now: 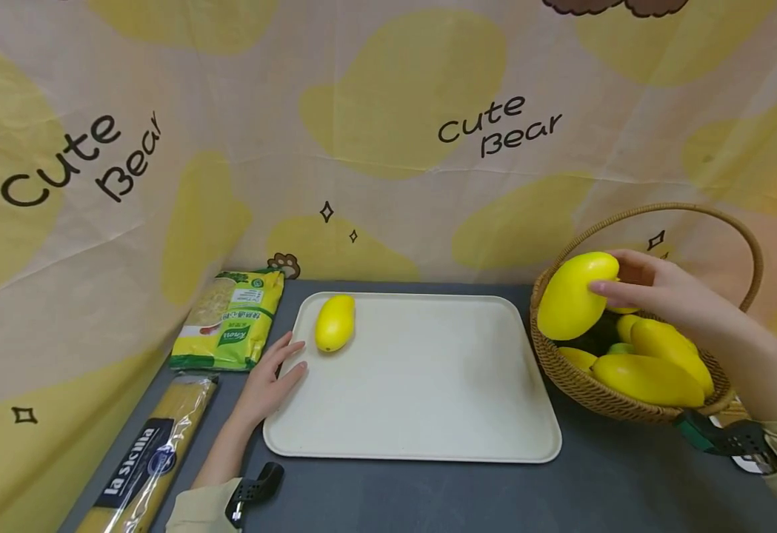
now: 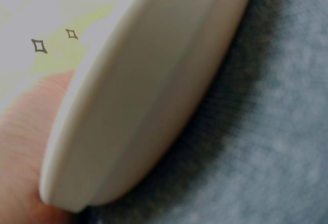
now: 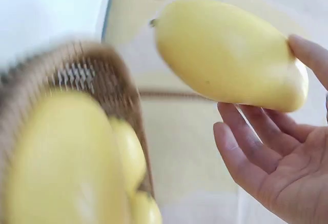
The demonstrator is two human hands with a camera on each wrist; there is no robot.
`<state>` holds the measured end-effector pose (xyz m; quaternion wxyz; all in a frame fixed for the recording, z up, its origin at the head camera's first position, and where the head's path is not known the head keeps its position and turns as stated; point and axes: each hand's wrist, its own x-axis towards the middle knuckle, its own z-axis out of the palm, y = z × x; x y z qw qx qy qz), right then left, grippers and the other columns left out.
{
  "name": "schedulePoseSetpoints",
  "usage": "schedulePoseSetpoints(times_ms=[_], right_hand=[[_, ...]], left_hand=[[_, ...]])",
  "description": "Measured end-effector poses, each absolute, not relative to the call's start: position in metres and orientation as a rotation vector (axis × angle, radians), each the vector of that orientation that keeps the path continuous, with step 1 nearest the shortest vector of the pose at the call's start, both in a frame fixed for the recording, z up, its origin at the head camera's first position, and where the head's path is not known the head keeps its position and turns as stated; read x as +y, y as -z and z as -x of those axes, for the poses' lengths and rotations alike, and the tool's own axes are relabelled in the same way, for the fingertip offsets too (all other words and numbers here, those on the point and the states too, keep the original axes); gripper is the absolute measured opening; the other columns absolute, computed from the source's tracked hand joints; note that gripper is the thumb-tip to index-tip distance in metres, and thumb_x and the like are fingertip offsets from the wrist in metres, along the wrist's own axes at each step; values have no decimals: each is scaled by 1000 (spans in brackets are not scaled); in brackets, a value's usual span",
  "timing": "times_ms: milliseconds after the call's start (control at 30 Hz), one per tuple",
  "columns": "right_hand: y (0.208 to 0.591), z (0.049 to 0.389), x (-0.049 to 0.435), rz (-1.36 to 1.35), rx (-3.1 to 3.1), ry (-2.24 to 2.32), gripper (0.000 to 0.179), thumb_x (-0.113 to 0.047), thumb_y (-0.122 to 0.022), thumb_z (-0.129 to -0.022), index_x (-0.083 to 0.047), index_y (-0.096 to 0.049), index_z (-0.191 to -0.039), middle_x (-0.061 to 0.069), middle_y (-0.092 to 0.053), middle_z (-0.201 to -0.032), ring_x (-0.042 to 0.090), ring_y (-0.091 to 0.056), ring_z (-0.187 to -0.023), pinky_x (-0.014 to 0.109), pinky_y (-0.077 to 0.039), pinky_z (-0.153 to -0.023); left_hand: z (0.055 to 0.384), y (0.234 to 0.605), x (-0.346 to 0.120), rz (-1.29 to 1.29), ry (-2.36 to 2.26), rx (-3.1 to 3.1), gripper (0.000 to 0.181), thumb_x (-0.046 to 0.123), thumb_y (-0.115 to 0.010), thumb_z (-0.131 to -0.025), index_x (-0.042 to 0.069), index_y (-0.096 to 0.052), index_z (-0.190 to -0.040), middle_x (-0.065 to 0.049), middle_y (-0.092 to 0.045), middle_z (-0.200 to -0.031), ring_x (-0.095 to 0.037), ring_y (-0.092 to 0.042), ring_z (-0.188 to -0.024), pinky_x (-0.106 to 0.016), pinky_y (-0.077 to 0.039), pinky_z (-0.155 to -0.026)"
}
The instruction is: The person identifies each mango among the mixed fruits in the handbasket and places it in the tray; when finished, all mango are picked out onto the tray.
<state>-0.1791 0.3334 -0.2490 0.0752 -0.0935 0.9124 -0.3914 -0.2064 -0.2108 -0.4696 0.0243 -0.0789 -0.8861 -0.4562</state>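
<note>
A yellow mango (image 1: 576,297) is pinched between the thumb and fingers of my right hand (image 1: 655,285), just above the left side of a wicker basket (image 1: 571,379). In the right wrist view the thumb presses one end of the mango (image 3: 225,55), and fingertips touch its underside. More yellow mangoes (image 1: 648,379) lie in the basket. My left hand (image 1: 271,385) rests at the left edge of a white tray (image 1: 421,392), fingers loosely spread over the rim. Another mango (image 1: 335,323) sits at the tray's upper left. The left wrist view shows the tray's side (image 2: 138,96) and part of that hand.
A green-and-yellow Knorr bag (image 1: 231,322) lies left of the tray, with a long pack of pasta (image 1: 144,459) in front of it. The basket's arched handle (image 1: 681,206) rises behind my right hand. A patterned cloth (image 1: 388,148) hangs behind the grey table (image 1: 428,496).
</note>
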Motion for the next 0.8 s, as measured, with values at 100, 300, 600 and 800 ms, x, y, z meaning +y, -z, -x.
schedulePoseSetpoints(times_ms=[100,300,600,800], right_hand=[[259,180,316,316,2570,1419,45,-22,-49,-103,-3,-35,-141,-1,-59,-117,9,-63,-101,23,-54,-83],[275,183,272,272,2275,1634,59,-28,-46,-104,5,-23,-147,4,-57,-118,15,-66,-100,29,-55,-86],[308,199,209,162,2043,1746,72,-40,-48,-102,5,-19,-149,12,-53,-123,18,-67,-98,37,-54,-89],[339,215,176,93,2057,1773,74,-45,-50,-100,4,-24,-148,21,-42,-134,22,-62,-102,39,-54,-89]], left_hand=[[206,469,-211,239,1421,-2738,47,27,-61,-97,7,-53,-139,-13,-26,-158,-37,-22,-144,-59,-22,-112],[207,469,-211,245,1421,-2737,47,25,-61,-98,6,-53,-140,-13,-26,-158,-37,-22,-144,-58,-23,-112],[207,467,-212,253,1426,-2732,47,23,-62,-97,5,-53,-139,-15,-26,-158,-38,-23,-144,-58,-23,-113],[207,467,-213,265,1428,-2730,46,22,-62,-97,4,-53,-139,-15,-26,-158,-37,-24,-143,-57,-24,-113]])
